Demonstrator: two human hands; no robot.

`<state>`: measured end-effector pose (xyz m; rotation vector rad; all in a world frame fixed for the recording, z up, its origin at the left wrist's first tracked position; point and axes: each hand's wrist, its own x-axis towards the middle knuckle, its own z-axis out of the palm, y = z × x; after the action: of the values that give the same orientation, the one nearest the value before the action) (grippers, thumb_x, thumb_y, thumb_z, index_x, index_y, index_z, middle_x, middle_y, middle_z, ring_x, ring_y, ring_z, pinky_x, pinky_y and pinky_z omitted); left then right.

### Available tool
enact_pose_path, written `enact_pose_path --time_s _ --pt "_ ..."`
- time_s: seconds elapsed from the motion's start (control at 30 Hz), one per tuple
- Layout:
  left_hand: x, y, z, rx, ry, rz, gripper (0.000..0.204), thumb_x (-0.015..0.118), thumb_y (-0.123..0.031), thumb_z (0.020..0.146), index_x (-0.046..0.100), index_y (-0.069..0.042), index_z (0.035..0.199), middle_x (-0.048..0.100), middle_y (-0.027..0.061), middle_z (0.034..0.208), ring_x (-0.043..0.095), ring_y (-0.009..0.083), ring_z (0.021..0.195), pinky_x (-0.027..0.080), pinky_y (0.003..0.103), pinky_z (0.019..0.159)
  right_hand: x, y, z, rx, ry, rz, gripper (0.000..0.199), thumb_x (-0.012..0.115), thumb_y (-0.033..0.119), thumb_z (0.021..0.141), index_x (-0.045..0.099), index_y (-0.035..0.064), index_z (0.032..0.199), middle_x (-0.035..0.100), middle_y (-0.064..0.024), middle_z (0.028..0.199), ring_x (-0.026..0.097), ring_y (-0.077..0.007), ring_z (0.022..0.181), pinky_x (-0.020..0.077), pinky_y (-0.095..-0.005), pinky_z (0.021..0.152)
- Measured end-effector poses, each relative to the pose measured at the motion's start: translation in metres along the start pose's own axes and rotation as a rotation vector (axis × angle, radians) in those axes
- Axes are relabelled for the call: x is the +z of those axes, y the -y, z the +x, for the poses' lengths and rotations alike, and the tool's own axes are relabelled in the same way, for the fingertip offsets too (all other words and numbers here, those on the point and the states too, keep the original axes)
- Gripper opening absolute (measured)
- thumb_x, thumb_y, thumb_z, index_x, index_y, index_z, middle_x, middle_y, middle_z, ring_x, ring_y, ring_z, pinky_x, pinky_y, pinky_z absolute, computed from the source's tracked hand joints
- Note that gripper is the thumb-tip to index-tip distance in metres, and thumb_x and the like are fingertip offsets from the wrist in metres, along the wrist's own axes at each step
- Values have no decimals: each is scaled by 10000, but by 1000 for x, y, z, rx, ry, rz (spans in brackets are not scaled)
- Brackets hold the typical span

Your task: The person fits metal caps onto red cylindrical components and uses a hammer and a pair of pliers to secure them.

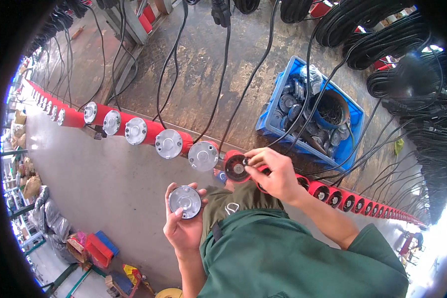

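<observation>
My left hand (pixel 185 232) grips a round metal end cover (pixel 186 199) by its rim, away from the bench edge, its face turned up. My right hand (pixel 279 175) is pinched on a small dark ring-like part (pixel 246 161) at the mouth of an uncapped red cylinder (pixel 228 166). Inside that mouth, a dark interior with a pale round centre shows. Just left of it, a red cylinder with a silver cover (pixel 203 155) stands in the row. Part of another red cylinder (pixel 262 181) is hidden behind my right hand.
Capped red cylinders (pixel 136 130) line the bench edge leftward; uncapped ones (pixel 335 197) continue rightward. A blue crate (pixel 272 107) on the worn bench (pixel 198 84) holds metal covers and a round tub (pixel 325 121). Black cables (pixel 256 69) cross the bench to coils (pixel 362 22).
</observation>
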<state>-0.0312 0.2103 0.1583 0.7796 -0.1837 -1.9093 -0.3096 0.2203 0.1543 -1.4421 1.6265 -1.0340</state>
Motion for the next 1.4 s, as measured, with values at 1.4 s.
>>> enact_pose_path --time_s 1.4 --pt "21 60 -10 -103 60 44 587 481 -487 1090 375 -105 1523 531 270 1485 551 474 1355 438 591 1164 15 42 -41 -447 65 -308 391 913 290 771 748 78 1056 724 -46 963 695 -237 817 579 -365 697"
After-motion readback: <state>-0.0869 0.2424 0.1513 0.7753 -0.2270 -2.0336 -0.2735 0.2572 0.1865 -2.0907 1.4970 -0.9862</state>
